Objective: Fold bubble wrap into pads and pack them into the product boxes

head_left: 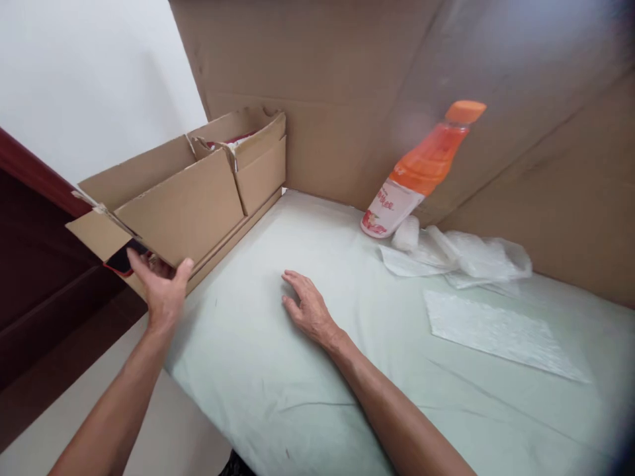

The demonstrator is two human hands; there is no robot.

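My left hand is at the near end of a long cardboard box on the left. Its thumb stands apart against the box's lower front. The index finger touches a flat dark thing with a red edge, whose kind I cannot make out; the other fingers are partly hidden under the box's side. My right hand is on or just over the pale green cloth, empty, thumb and fingers apart.
Against the cardboard wall leans an orange-capped drink bottle. Beside it lies crumpled clear plastic wrap, with a flat bubble-wrap sheet in front. Something red and white shows in the box's far compartment.
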